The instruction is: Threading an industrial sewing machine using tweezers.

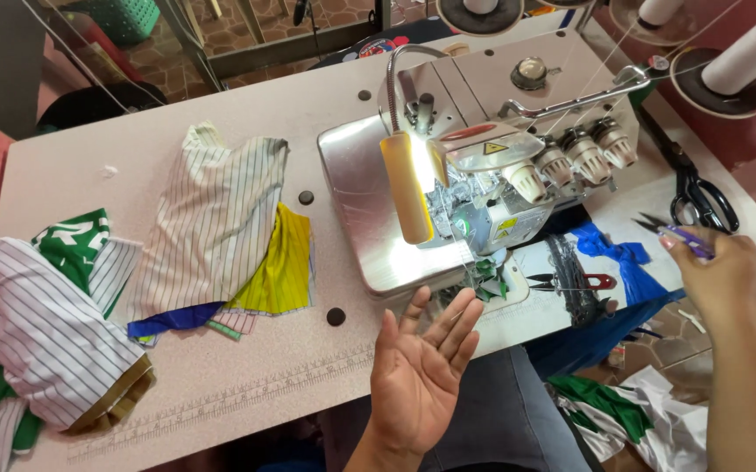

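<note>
Left hand (422, 367): released, palm up, at table (247, 385) edge below overlocker (474, 175)
Right hand (719, 275): clenched on purple snips (679, 236), right of machine; blades possibly parted
Thread near needle: keep taut, snip close
Striped cloth (212, 218): lying left

Sewing workshop, overlock machine (483, 175) on worktable (247, 367), thread cones (749, 48) (white), fabric pieces (212, 227)

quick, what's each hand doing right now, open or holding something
Left hand: open, palm up, empty.
Right hand: closed on small purple thread snips.
</note>
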